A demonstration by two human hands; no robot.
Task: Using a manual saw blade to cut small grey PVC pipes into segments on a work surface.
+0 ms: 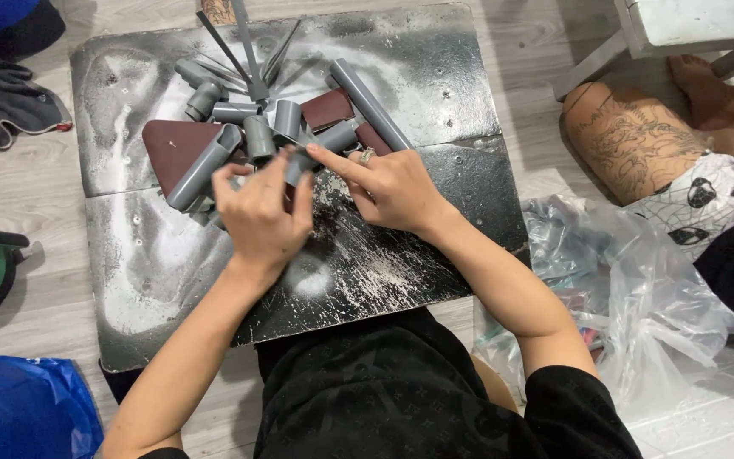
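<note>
Gripping smooth grey pipe pcs [299,161], both hands [324,200].

Board [172,272] at frame centre; pipe pieces [256,127] heaped on its upper middle, over sandpaper sheets [176,144]. Plastic bag [639,289] at right, gloves [10,102] upper left.

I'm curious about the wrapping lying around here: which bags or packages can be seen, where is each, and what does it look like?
Clear plastic bag: on the floor at the right, beside the dark board; crumpled, see-through, with some coloured items inside.
Blue plastic bag: bottom-left corner on the floor; glossy, bright blue, wrinkled.
No labels, signs or screens can be seen.
</note>
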